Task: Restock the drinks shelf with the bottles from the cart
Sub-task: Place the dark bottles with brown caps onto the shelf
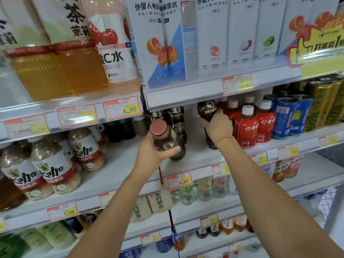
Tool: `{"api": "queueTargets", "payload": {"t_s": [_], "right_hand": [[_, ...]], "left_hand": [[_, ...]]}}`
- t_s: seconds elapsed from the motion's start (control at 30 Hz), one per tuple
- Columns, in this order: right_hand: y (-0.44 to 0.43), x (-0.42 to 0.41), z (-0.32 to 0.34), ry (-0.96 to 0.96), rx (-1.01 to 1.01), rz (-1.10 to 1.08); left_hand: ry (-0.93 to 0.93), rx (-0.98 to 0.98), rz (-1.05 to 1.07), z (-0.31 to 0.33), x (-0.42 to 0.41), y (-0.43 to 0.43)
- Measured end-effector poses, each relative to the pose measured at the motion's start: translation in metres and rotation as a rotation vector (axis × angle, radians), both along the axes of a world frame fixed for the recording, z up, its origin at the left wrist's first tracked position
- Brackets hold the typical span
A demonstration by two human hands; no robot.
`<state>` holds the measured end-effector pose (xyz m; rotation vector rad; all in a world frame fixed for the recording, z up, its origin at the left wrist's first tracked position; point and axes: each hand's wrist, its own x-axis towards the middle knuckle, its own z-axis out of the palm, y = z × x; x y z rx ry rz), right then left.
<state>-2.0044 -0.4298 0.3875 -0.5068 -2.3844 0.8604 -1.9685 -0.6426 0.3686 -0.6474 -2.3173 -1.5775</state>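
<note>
The dark brown plastic bottle (165, 140) under the left hand's (151, 152) fingers is glossy, its round reddish-brown cap (158, 127) matt. The second dark brown plastic bottle (207, 109) in the right hand's (218, 127) fingers shines alike. Just right of those fingers, red plastic-sleeved bottles (245, 128) gleam; beyond them, blue metal cans (285, 116) look satin. A gold metal chain bracelet (224, 138) glints below the right-hand fingers.

Each hand grips a dark bottle at a supermarket drinks shelf (195, 155): left hand (154, 151) tilting one bottle (167, 140), right hand (217, 127) holding another bottle (207, 110) upright beside red bottles (245, 125).
</note>
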Motion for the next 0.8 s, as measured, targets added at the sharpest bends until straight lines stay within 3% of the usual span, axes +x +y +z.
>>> {"api": "queueTargets", "payload": {"t_s": [0.13,0.23,0.4,0.57,0.8], "right_hand": [[-0.005,-0.015,-0.006,0.101,-0.243,0.026],[-0.006,-0.028,-0.012,0.092,-0.313,0.112],[0.006,-0.031,-0.042,-0.176,-0.223,0.148],[0.011,-0.058,-0.054,-0.171,-0.163,0.127],[0.005,-0.091,-0.048,-0.265,-0.155,0.222]], "left_hand": [[-0.019,-0.083,-0.072,0.006,0.0,0.017],[-0.001,-0.142,-0.073,0.011,-0.003,0.026],[0.018,-0.252,-0.033,0.029,-0.012,0.028],[-0.071,-0.084,0.014,0.026,-0.016,0.024],[-0.145,-0.172,0.135,-0.025,-0.014,0.043]]}}
